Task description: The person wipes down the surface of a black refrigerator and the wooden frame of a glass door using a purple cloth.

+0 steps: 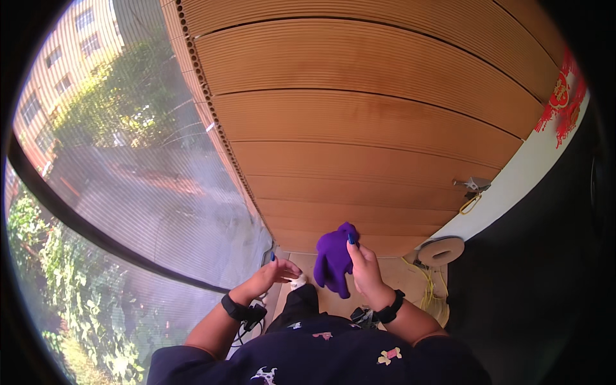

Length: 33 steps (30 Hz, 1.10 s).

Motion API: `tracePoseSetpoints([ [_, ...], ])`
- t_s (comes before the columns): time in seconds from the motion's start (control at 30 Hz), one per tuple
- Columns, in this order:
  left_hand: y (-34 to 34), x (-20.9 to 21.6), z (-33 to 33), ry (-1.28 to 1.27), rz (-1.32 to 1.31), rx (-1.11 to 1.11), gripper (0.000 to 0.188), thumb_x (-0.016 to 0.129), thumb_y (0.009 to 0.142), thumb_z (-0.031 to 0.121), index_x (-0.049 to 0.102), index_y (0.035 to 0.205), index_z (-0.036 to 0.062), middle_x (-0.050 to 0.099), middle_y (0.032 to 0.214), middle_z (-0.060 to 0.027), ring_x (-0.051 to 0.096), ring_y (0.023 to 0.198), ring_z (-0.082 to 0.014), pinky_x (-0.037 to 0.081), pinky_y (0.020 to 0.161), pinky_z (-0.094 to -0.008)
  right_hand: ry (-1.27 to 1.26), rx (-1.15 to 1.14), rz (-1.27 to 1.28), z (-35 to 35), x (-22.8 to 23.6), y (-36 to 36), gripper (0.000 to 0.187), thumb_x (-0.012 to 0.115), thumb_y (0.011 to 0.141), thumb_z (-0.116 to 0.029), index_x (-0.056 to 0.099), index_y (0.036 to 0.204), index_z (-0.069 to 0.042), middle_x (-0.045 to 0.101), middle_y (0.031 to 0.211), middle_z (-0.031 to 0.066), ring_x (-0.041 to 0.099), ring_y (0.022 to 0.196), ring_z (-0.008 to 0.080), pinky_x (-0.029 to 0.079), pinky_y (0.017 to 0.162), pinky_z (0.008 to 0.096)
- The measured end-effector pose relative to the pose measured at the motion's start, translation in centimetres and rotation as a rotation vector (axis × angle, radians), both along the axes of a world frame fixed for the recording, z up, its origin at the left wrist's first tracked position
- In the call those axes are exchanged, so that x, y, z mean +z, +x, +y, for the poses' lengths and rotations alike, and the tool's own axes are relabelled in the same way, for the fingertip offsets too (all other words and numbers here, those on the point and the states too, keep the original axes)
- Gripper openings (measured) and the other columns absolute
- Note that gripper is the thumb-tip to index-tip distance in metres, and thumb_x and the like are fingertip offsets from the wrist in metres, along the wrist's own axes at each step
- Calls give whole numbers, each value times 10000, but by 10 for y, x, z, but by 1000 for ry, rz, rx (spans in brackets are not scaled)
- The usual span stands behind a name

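A bunched purple cloth (pixel 333 255) hangs in folds in front of my body, above the floor. My right hand (pixel 367 268) is closed on its right edge, with the thumb pointing up along the fabric. To the left of the cloth and apart from it, my left hand (pixel 274 274) is held out with loosely spread fingers and nothing in it. Each wrist wears a black band; the left band (pixel 242 310) carries a small black box.
Brown ribbed panelling (pixel 359 147) rises ahead. On the left is a large screened window (pixel 154 212) with a dark frame. A round brown disc (pixel 441 251) and yellow cord (pixel 431 289) are at the lower right. A grey metal tool (pixel 473 184) hangs by the white wall.
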<state>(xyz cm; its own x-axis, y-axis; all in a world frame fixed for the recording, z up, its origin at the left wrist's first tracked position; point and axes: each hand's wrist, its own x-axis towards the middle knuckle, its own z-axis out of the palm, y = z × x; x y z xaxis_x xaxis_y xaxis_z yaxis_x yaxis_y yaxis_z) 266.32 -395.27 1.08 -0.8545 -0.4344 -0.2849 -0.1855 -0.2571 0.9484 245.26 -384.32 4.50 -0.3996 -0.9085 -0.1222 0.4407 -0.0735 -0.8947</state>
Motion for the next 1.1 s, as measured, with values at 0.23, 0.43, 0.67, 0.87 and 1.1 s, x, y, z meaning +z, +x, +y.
tracePoseSetpoints([
  [0.23, -75, 25, -63, -72, 265, -415, 811, 99, 814, 639, 405, 1185, -15, 457, 1182, -140, 420, 1125, -252, 294, 969, -371, -203, 109, 289, -79, 65, -13, 282, 424, 908, -242, 533, 978, 9, 526, 849, -15, 465, 809, 59, 385, 737, 213],
  [0.43, -93, 58, -126, -386, 294, -277, 828, 102, 801, 658, 271, 1270, -4, 381, 1254, -151, 364, 1171, -251, 269, 968, -365, -398, -276, 791, -112, 72, -27, 186, 436, 888, -151, 518, 927, 11, 528, 846, 75, 496, 750, 151, 408, 668, 265],
  [0.67, -154, 66, -125, -447, 510, -258, 569, 382, 884, 402, 274, 1238, -31, 399, 1200, -163, 378, 1141, -250, 288, 951, -350, -363, -687, 1107, -89, 78, -88, 245, 400, 893, -187, 502, 947, 30, 522, 836, 85, 482, 717, 156, 390, 644, 271],
  [0.87, -214, 77, -103, -452, 548, -244, 510, 408, 881, 349, 334, 1211, -31, 431, 1165, -159, 401, 1111, -252, 302, 936, -343, -324, -742, 1187, -65, 85, -162, 332, 373, 915, -231, 470, 1043, 59, 527, 998, 87, 488, 880, 127, 390, 788, 265],
  [1.1, -251, 88, -83, -531, 456, -213, 361, 445, 875, 287, 481, 1103, 9, 549, 916, -126, 513, 832, -199, 410, 728, -306, -414, -701, 992, -64, 97, -204, 228, 433, 884, -171, 478, 972, 35, 529, 880, 85, 497, 779, 150, 400, 724, 268],
])
